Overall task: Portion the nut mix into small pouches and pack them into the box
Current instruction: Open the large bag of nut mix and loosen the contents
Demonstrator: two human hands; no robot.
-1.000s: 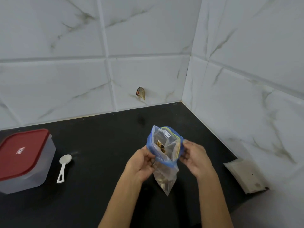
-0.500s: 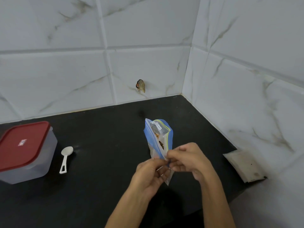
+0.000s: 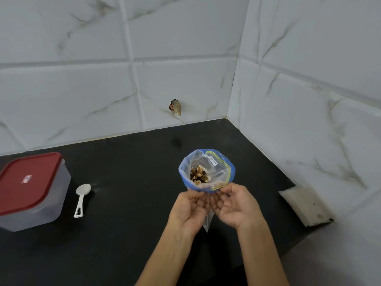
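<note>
I am holding a clear pouch above the black counter, my left hand and right hand close together and pinching its near rim from below. Its blue-edged mouth is gaping round, showing a small heap of brown and pale nuts inside. The red-lidded box and white spoon are sitting well apart to my left.

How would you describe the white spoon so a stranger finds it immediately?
On the black countertop, look left to the box with the red lid. The white spoon lies just right of it, the only small white utensil, its handle ending in a cut-out loop.
</note>
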